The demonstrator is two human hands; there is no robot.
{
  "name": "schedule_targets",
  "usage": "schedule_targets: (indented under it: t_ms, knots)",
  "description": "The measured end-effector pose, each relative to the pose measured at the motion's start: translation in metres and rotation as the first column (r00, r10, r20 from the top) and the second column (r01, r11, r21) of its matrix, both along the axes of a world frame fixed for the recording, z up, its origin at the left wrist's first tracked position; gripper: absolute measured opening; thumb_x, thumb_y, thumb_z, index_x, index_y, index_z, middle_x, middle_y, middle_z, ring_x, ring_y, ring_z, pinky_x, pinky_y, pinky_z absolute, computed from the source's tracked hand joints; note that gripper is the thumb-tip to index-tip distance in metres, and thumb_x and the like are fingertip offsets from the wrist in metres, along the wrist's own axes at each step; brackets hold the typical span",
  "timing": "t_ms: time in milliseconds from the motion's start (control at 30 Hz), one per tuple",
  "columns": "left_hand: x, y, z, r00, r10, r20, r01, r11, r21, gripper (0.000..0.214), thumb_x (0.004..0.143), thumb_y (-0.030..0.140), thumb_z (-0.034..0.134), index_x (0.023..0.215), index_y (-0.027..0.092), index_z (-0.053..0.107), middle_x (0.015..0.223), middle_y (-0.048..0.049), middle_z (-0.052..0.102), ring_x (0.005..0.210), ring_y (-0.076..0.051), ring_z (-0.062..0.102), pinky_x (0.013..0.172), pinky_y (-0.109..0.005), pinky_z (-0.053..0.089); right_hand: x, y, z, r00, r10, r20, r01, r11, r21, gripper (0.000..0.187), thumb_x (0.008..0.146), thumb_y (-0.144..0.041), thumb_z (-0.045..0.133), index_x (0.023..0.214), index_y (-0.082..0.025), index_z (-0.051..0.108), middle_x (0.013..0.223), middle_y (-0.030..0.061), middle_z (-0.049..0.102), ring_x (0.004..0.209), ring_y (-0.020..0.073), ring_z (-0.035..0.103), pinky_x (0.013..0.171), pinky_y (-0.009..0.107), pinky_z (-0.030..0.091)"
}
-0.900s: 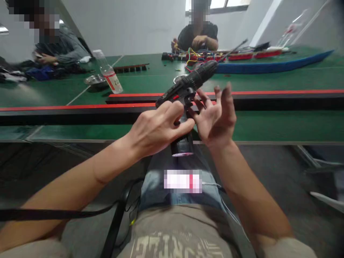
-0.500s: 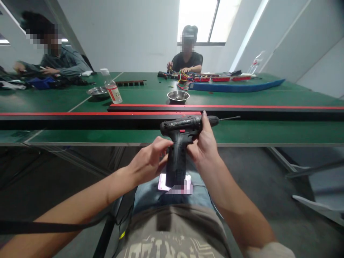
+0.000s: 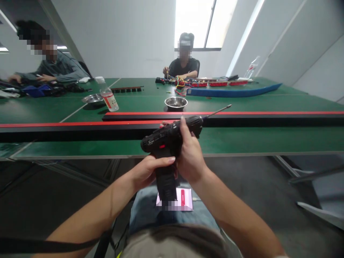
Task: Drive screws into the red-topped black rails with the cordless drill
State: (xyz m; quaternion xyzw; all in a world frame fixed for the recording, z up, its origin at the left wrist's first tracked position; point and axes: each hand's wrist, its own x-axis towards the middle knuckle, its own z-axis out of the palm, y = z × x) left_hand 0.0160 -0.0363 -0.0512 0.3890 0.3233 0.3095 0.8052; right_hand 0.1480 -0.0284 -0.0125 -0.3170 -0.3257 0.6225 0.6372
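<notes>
I hold a black cordless drill (image 3: 163, 139) upright in front of my chest, its long thin bit (image 3: 217, 111) pointing right and away over the table. My right hand (image 3: 189, 152) is wrapped round the drill's body near the trigger. My left hand (image 3: 146, 172) grips the handle from the left, thumb across it. The drill's base stands near a lit phone (image 3: 185, 199) lying on my lap.
A green table (image 3: 255, 139) with long red-and-black rails (image 3: 80, 125) spans the view. On it stand a steel bowl (image 3: 176, 103), a plastic bottle (image 3: 107, 95), a flat metal dish (image 3: 92, 98) and a blue strip (image 3: 233, 91). Two other people sit working at the far side.
The drill has tilted so its bit points up and right. My right hand has slid from the chuck back onto the body, and my left hand has closed on the handle. The camera has tipped up.
</notes>
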Motion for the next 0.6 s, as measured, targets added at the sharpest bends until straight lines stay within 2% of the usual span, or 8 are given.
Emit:
schedule_targets:
  t_ms: [133,200,300,400,533,600]
  knots:
    - [-0.017,0.015,-0.006,0.974,0.115,0.194,-0.117,0.993,-0.003,0.031,0.076,0.026,0.08,0.104,0.013,0.079,0.09,-0.0116,0.076,0.07,-0.019,0.069,0.065,-0.027,0.054,0.01,0.015,0.01,0.96,0.23,0.161,-0.235,0.972,0.012,0.056,0.081,-0.064,0.074,0.116,-0.021,0.069,0.089,0.0044,0.072,0.084,0.0235,0.069,0.074,0.037,0.058]
    - [-0.027,0.025,-0.004,0.96,0.105,0.26,-0.099,0.994,-0.039,0.037,0.079,0.032,0.077,0.111,0.012,0.078,0.097,-0.013,0.075,0.073,-0.018,0.069,0.067,-0.027,0.054,0.016,0.027,0.017,0.926,0.305,0.224,-0.323,0.945,0.046,0.05,0.082,-0.063,0.073,0.11,-0.021,0.072,0.095,0.0047,0.073,0.092,0.024,0.068,0.082,0.039,0.056]
    - [-0.035,0.043,0.003,0.931,0.009,0.365,-0.011,1.0,0.001,0.042,0.076,0.033,0.078,0.11,0.008,0.076,0.09,-0.0112,0.07,0.064,-0.013,0.062,0.063,-0.027,0.053,0.017,0.052,0.025,0.889,0.367,0.274,-0.409,0.906,0.113,0.047,0.087,-0.063,0.068,0.11,-0.022,0.073,0.112,0.0053,0.073,0.112,0.0246,0.064,0.103,0.042,0.048]
    - [-0.03,0.066,0.017,0.918,-0.011,0.397,-0.026,0.996,0.09,0.035,0.074,0.027,0.078,0.102,0.006,0.075,0.082,-0.0085,0.064,0.059,-0.01,0.055,0.058,-0.025,0.049,0.018,0.092,0.028,0.848,0.431,0.308,-0.491,0.858,0.151,0.051,0.09,-0.066,0.062,0.119,-0.024,0.071,0.124,0.006,0.071,0.124,0.0255,0.059,0.111,0.045,0.04]
    - [-0.017,0.108,0.041,0.93,0.168,0.328,-0.218,0.968,0.123,0.018,0.08,0.016,0.071,0.096,0.009,0.073,0.085,-0.0084,0.062,0.066,-0.012,0.058,0.061,-0.024,0.049,0.041,0.166,0.025,0.742,0.485,0.463,-0.609,0.777,0.161,0.054,0.093,-0.066,0.057,0.127,-0.025,0.067,0.127,0.0079,0.07,0.122,0.0259,0.061,0.108,0.046,0.042]
    - [-0.014,0.129,0.05,0.909,0.205,0.364,-0.268,0.955,0.13,0.008,0.081,0.015,0.068,0.085,0.009,0.07,0.077,-0.005,0.056,0.061,-0.01,0.053,0.058,-0.023,0.047,0.061,0.202,0.021,0.696,0.475,0.539,-0.621,0.775,0.12,0.053,0.093,-0.063,0.059,0.13,-0.025,0.065,0.125,0.0091,0.071,0.113,0.0256,0.066,0.1,0.043,0.048]
